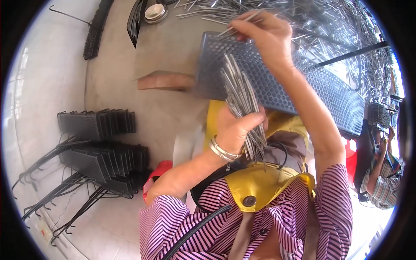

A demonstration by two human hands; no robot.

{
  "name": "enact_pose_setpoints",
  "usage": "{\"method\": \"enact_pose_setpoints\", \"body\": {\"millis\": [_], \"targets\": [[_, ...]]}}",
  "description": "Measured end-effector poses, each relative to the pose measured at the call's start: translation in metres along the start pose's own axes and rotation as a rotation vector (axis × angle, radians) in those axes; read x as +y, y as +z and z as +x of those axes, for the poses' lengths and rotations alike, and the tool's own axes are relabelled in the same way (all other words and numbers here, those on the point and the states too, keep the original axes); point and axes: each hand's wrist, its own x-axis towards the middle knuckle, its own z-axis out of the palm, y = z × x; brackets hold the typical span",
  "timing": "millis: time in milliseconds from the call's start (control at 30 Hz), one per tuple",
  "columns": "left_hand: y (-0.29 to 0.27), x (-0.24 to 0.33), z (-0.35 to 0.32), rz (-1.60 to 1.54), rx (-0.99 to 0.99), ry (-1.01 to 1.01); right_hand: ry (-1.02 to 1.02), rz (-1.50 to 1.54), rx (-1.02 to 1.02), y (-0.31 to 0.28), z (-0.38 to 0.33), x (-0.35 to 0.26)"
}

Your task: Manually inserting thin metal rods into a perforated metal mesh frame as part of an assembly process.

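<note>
My left hand (234, 130), with bangles at the wrist, is wrapped round a thick bundle of thin grey metal rods (241, 93). The bundle stands tilted in front of my body, its upper ends overlapping a dark perforated metal panel (329, 93). Beyond the panel's far edge, my right hand (271, 37) pinches a thin rod (227, 31) or a few between thumb and fingers; the exact number I cannot make out. The panel slants from upper left to lower right, with its near edge close to my yellow apron (255, 184).
Loose metal rods (333, 28) lie heaped behind the panel. A wooden board (167, 81) sticks out to its left. A round tin (156, 13) stands at the far left. Dark perforated racks (99, 162) are stacked at left. Another person (381, 177) works at far right.
</note>
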Motion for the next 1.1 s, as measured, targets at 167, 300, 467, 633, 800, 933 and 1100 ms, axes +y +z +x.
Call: {"method": "enact_pose_setpoints", "body": {"millis": [167,300,467,633,800,933,1100], "targets": [[0.0,0.001,-0.001,0.004,0.01,-0.04,-0.005,-0.279,-0.09,0.003,0.006,0.014],[0.004,0.003,-0.003,-0.006,0.032,-0.031,-0.005,-0.318,-0.157,0.008,0.006,0.016],[0.005,0.001,-0.002,0.018,0.034,-0.031,-0.184,-0.601,-0.202,0.017,0.015,0.019],[0.004,0.003,-0.002,0.018,0.009,-0.046,-0.184,-0.789,-0.349,0.027,0.026,0.003],[0.008,0.005,-0.001,0.022,0.036,-0.025,-0.121,-0.564,-0.324,0.029,0.023,0.004],[0.007,0.005,-0.001,0.014,0.034,-0.033,-0.228,-0.47,-0.273,0.026,0.024,0.01],[0.005,0.005,0.0,0.048,0.017,-0.03,-0.371,-0.618,-0.349,0.019,0.025,0.002]]}}
